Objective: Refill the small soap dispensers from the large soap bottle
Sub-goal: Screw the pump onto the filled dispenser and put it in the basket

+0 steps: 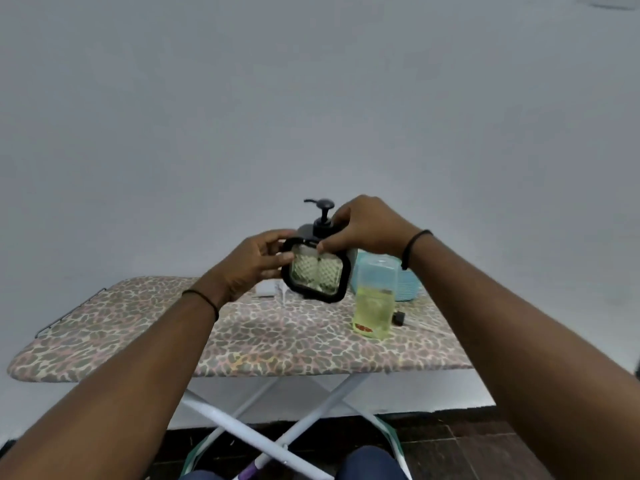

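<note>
Both my hands hold a small soap dispenser [316,273] up above the ironing board, tilted so its black-rimmed square face with a pale patterned inside points at me. My left hand [258,263] grips its left side. My right hand [367,227] pinches its top edge, fingers beside the black pump head [322,216]. The large soap bottle [374,303], clear with yellow-green liquid in its lower half, stands upright on the board just right of the dispenser, apart from both hands.
The ironing board [173,337] has a leopard-print cover and white crossed legs. A light blue box [403,284] sits behind the large bottle, a small black cap [399,318] lies to its right, and a small white object [266,290] lies behind my left hand.
</note>
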